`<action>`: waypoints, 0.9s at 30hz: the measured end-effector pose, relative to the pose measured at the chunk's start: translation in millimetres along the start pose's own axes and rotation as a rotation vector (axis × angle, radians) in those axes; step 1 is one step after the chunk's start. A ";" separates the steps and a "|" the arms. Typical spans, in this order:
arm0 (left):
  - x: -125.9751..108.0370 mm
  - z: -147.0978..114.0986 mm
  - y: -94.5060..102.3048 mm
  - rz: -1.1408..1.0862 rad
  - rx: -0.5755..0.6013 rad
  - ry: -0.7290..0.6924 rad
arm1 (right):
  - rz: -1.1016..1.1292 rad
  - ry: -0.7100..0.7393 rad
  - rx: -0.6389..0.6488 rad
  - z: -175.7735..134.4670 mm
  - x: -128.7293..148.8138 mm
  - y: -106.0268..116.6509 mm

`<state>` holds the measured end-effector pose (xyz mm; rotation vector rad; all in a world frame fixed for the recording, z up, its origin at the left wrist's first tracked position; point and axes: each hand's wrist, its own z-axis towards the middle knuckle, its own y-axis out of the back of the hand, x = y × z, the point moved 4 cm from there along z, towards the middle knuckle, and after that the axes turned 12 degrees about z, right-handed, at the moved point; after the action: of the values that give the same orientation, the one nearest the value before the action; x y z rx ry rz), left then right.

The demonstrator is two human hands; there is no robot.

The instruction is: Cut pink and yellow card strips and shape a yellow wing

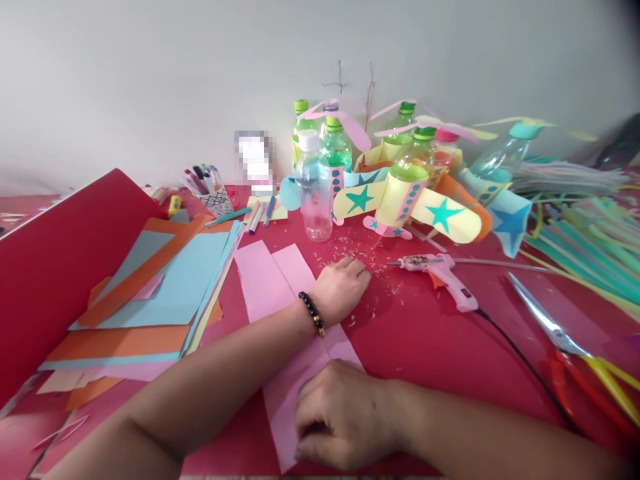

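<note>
My left hand [344, 287], with a black bead bracelet [312, 313] at its wrist, rests on the red table among small paper clippings [357, 253]. Its fingers are curled down, and what lies under them is hidden. Below it, my right hand [345, 417] lies curled over the near part of a pink paper sheet [290, 380]. The thumb and fingers bend towards each other by the sheet's lower end; whether they grip anything does not show. Two pink strips at the sheet's far end reach past my left wrist. A clear bottle [316, 193] with a white cap stands beyond.
A pink glue gun [440, 273] with its cord lies to the right, beside large scissors [560, 333]. Stacked coloured paper [175, 273] is at left, near a pen cup [215, 200]. Bottle planes [407, 193] with paper wings stand at the back; coloured strips [595, 233] lie far right.
</note>
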<state>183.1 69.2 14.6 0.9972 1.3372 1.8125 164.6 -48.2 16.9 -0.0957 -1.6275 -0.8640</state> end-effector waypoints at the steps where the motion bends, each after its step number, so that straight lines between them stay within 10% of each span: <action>1: -1.3 0.5 -0.2 0.017 0.000 0.005 | -0.001 -0.003 -0.007 0.0 0.2 0.2; 9: 23.4 4.2 -10.8 -0.192 0.008 0.178 | -0.029 0.017 -0.019 -2.7 3.9 0.8; 15: 27.2 -8.3 -1.5 -0.399 0.024 0.037 | 0.007 0.024 -0.018 -5.4 3.3 1.9; 27: 2.9 -2.2 4.6 -0.050 0.045 -0.063 | -0.002 0.032 -0.051 -2.6 0.9 1.2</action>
<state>179.4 69.4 19.2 1.0264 1.3580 1.7073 167.1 -49.2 18.2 -0.1154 -1.5761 -0.9043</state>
